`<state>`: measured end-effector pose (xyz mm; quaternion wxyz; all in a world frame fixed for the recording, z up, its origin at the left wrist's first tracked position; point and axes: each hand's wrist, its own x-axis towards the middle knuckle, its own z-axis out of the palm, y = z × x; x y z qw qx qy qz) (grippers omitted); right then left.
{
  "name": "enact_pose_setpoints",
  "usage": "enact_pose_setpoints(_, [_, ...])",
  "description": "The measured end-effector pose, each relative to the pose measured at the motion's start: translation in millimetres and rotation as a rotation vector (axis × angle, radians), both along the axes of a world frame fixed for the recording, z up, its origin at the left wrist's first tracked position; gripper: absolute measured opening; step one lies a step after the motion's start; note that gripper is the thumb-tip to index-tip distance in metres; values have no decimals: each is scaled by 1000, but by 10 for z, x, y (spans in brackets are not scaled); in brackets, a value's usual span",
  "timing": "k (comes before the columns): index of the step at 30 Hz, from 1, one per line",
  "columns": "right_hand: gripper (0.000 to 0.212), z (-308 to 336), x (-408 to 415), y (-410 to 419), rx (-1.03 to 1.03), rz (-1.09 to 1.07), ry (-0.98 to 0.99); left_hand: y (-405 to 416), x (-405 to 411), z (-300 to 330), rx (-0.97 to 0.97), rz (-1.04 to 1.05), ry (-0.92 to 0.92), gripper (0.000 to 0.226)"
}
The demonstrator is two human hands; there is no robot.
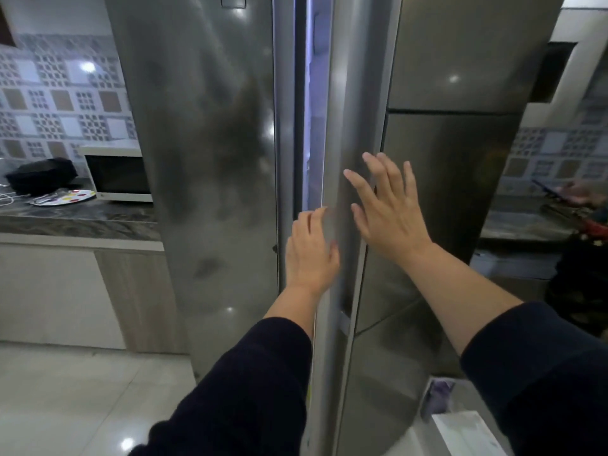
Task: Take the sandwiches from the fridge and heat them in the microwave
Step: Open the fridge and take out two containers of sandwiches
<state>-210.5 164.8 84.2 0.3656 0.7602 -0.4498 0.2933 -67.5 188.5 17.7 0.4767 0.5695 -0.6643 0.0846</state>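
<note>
The left hand (309, 248) has its fingers bent over the inner edge of the tall brushed-steel right-hand fridge door (437, 179), at the lit gap between the two doors. The fingertips sit at the edge and partly blend with it, so a full grip cannot be confirmed. The right hand (386, 205) is spread flat, fingers straight, against the face of the same door, holding nothing.

Judgement on the step in hand: the door stands only slightly ajar, so the work is at its opening stage. The left fingers should seat fully behind the edge before pulling. The right hand would do better moving to the edge or coming off the panel, since a flat palm pressing inward works against the pull. The door should swing wide enough to show the shelves before any reach inside.

The white box microwave with dark glass front (116, 176) stands on the grey marbled stone counter (79, 218) at far left, well apart from the fridge door and partly cut off by the steel left-hand fridge door (204, 159).

Hidden or unclear: the sandwiches are not in view; the interior shows only as a narrow blue-white strip. Beside the microwave lie a black bag-like object (41, 176) and a white plate with coloured spots (70, 196), both too soft to identify further. The right margin is blurred.
</note>
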Motion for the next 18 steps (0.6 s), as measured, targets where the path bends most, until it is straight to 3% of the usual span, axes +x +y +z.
enact_pose_setpoints(4, [62,214,49,339,-25,-60,148,110,48,154,-6,-16,-114,72])
enact_pose_setpoints(10, [64,373,-1,669,-44,-159,325,228,-10,209,157,-71,-271,108])
enact_pose_setpoints(18, [81,307,-452,940,115,-497,458,382,-655,256,186,-97,-354,136])
